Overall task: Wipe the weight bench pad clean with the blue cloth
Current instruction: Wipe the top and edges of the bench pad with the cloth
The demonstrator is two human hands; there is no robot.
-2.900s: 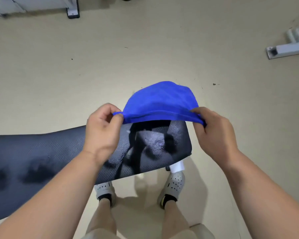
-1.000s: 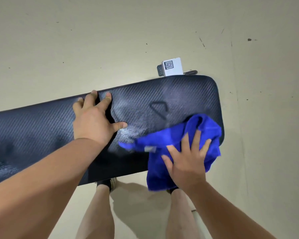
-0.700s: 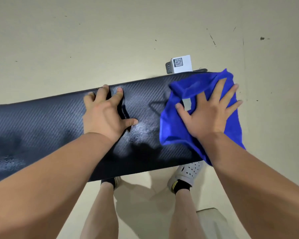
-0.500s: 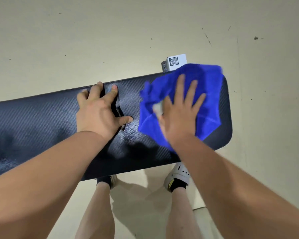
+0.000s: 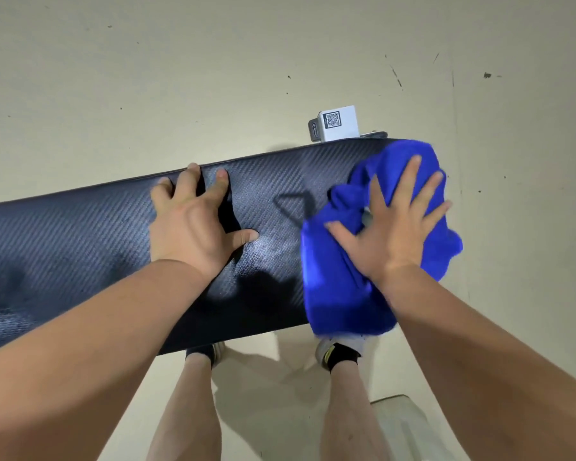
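Note:
The black weight bench pad (image 5: pixel 80 234) with a woven texture runs from the left edge to the right of centre. The blue cloth (image 5: pixel 340 281) lies bunched over the pad's right end and hangs past its near edge. My right hand (image 5: pixel 393 224) presses flat on the cloth with straight, spread fingers. My left hand (image 5: pixel 193 221) rests flat on the bare pad near its far edge, fingers spread. A shiny patch shows on the pad between the two hands.
A white frame part with a QR code label (image 5: pixel 338 123) sticks out behind the pad's far right corner. My legs and shoes (image 5: pixel 336 354) stand just below the pad's near edge. Beige floor (image 5: pixel 213 78) surrounds the bench.
My right hand has slid the cloth to the right and slightly nearer, over the pad's right end. My left hand has stayed in place on the pad.

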